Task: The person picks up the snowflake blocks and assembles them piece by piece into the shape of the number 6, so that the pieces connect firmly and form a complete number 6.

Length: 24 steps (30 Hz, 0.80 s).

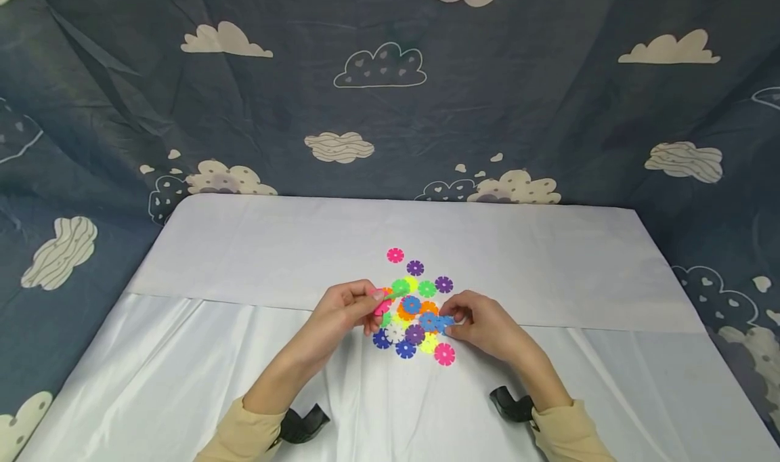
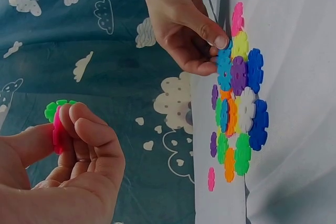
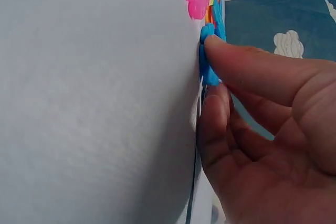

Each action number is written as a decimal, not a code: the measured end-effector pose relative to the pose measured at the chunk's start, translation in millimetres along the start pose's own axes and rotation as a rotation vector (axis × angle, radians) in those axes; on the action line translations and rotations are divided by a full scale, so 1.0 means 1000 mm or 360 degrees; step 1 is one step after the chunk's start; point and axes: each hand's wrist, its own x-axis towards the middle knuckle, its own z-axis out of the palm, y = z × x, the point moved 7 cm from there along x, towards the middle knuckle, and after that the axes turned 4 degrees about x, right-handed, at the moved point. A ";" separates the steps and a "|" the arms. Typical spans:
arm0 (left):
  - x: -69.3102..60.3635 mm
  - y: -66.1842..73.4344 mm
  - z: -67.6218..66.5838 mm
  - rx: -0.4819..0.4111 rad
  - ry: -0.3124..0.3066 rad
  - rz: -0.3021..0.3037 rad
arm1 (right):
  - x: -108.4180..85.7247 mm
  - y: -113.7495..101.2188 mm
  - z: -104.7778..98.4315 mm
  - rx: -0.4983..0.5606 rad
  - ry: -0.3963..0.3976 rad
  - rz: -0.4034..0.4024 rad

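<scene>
My left hand pinches a pink notched plastic disc between thumb and fingers, at the left of the pile. A green notched disc stands crosswise at the pink one's edge and looks slotted into it. On the pile's right side, my right hand pinches a light blue notched disc at its edge with thumb and fingertips. That disc is close to or overlaps another light blue disc; whether they are joined I cannot tell. The fingers hide part of both held pieces.
Several loose discs lie heaped between the hands, among them a purple disc, a white disc and a dark blue disc. One pink disc lies at the far end. A white cloth covers the table; behind hangs a cloud-patterned curtain.
</scene>
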 end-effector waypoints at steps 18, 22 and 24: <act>0.000 -0.002 0.002 -0.0118 -0.0050 -0.0092 | -0.011 -0.033 -0.023 0.0154 0.0350 -0.0061; 0.000 -0.002 0.002 -0.0117 -0.0061 -0.0085 | -0.014 -0.042 -0.027 0.0311 0.0393 -0.0099; 0.000 -0.001 0.002 -0.0114 -0.0071 -0.0080 | -0.016 -0.045 -0.027 0.0426 0.0379 -0.0116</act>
